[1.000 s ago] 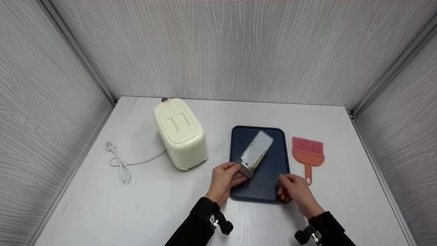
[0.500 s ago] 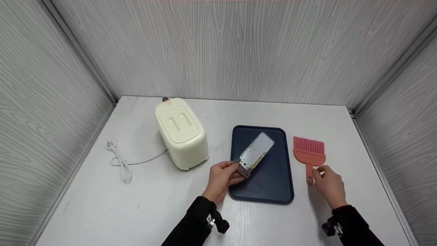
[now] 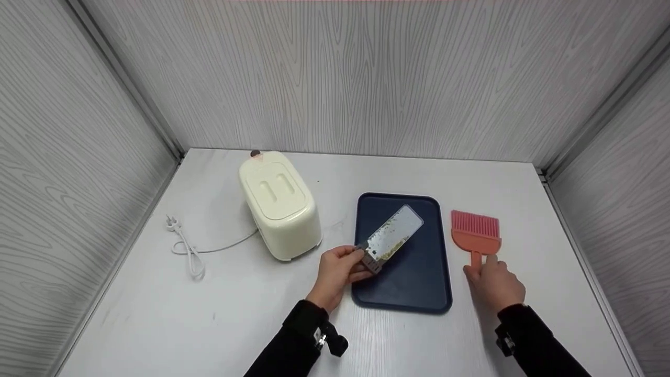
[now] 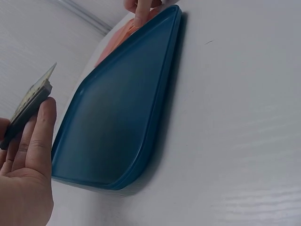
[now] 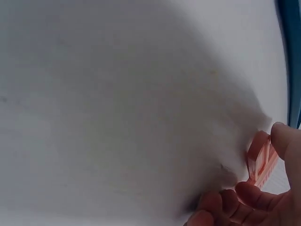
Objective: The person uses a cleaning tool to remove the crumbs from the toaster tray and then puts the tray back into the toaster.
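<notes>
My left hand (image 3: 335, 275) pinches the grey slotted end of a crumb tray (image 3: 393, 233), a long flat plate with yellowish crumbs along its edges. It is held tilted above the dark blue tray (image 3: 413, 288); in the left wrist view a gap shows between them. My right hand (image 3: 496, 285) holds a small hand brush (image 3: 475, 242) with pink bristles and an orange handle, right of the blue tray. In the right wrist view, thumb and forefinger pinch the looped handle end (image 5: 257, 155). That hand hides the handle's lower part in the head view.
A cream toaster (image 3: 280, 204) with its lid on stands left of the blue tray. Its white cord and plug (image 3: 183, 238) lie bundled farther left. Wood-grain panels (image 3: 335, 78) wall the white table at the back and both sides.
My right hand has left the blue tray's lower right corner, moved right and taken hold of the brush handle. The left hand keeps the crumb tray above the blue tray, nearly still.
</notes>
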Demonstrator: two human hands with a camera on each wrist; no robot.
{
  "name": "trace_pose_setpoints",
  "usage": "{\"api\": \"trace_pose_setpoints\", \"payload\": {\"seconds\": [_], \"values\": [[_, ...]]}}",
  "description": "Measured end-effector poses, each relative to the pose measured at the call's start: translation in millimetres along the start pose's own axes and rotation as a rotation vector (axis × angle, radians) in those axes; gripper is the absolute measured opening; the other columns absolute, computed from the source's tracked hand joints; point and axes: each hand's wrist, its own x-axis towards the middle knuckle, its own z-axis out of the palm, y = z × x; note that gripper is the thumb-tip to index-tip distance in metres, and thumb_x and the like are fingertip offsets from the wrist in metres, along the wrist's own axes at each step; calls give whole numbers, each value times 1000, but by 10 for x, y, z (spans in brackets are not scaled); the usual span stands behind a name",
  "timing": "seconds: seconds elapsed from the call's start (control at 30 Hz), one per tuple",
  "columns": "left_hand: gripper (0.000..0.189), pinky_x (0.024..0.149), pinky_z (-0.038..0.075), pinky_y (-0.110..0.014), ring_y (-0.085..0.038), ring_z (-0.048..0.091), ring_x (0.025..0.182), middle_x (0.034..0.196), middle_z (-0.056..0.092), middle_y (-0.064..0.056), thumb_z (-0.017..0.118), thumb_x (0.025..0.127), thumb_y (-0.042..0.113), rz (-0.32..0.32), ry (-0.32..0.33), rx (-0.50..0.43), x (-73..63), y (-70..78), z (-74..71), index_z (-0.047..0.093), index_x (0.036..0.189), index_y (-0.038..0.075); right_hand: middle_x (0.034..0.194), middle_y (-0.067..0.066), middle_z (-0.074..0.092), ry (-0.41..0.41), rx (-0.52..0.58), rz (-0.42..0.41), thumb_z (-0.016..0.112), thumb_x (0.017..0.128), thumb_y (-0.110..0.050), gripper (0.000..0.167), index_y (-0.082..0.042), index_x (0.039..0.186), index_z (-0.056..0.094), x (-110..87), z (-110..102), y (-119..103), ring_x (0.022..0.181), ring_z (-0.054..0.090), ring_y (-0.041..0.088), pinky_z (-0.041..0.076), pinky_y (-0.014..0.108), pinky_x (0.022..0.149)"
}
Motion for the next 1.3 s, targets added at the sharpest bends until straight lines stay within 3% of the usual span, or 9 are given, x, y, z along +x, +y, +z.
{"api": "trace_pose_setpoints", "payload": {"seconds": [0.2, 0.47, 0.6, 0.7, 0.77, 0.87, 1.03, 1.13, 1.3], "values": [[23, 74, 64, -36, -20, 74, 75, 93, 75, -17, 67, 96, 7, 1, 17, 13, 9, 7, -18, 63, 113, -9, 69, 17, 53, 30, -11, 9, 49, 102, -21, 28, 4, 90, 48, 26, -12, 9, 55, 53, 28, 42, 45, 44], [21, 74, 64, -37, -21, 74, 75, 93, 74, -17, 67, 96, 8, 5, 20, 28, 7, -5, -14, 64, 109, -7, 68, 13, 53, 31, 158, 93, 51, 96, -22, 25, 2, 94, 46, 8, -96, 158, 56, 52, 25, 42, 36, 44], [22, 73, 64, -36, -20, 74, 75, 91, 74, -16, 67, 96, 9, 11, 26, 39, 21, -18, -24, 63, 111, -8, 86, 17, 59, -30, 365, 182, 52, 101, -26, 46, 13, 123, 47, 20, -162, 258, 63, 58, 21, 49, 32, 50], [23, 72, 64, -36, -20, 73, 74, 89, 74, -15, 67, 95, 8, 12, 31, 41, 23, -24, -33, 64, 111, -8, 103, 18, 58, -43, 555, 288, 53, 104, -37, 64, 10, 146, 39, 29, -210, 315, 69, 59, 16, 51, 30, 56], [23, 71, 64, -36, -19, 73, 73, 88, 74, -15, 67, 95, 8, 9, 33, 42, 21, -26, -33, 64, 111, -8, 108, 14, 58, -14, 691, 362, 53, 105, -42, 68, 5, 151, 37, 25, -252, 338, 70, 60, 14, 53, 28, 59], [22, 71, 64, -36, -19, 73, 72, 88, 74, -14, 67, 94, 8, 2, 34, 37, 24, -35, -35, 63, 110, -7, 107, 8, 60, 49, 980, 443, 57, 104, -40, 60, -4, 149, 41, 26, -348, 336, 72, 66, 13, 59, 27, 64], [22, 70, 64, -36, -19, 73, 71, 87, 73, -14, 67, 94, 7, 4, 36, 29, 17, -45, -42, 63, 110, -7, 96, 5, 71, 135, 1403, 427, 62, 102, -29, 38, -9, 131, 46, 37, -538, 255, 75, 75, 22, 63, 32, 66], [22, 70, 64, -36, -19, 73, 71, 86, 73, -14, 67, 94, 7, 6, 27, 27, 7, -49, -44, 64, 109, -8, 92, 7, 72, 188, 1495, 394, 61, 103, -25, 32, -8, 126, 48, 45, -640, 198, 73, 75, 24, 63, 32, 65], [20, 70, 64, -37, -20, 72, 72, 88, 72, -14, 67, 94, 8, 2, 29, 36, 6, -42, -55, 65, 108, -7, 91, 8, 67, 295, 1526, 380, 56, 105, -25, 25, -7, 121, 49, 126, -734, 150, 66, 72, 22, 62, 30, 59]]}}
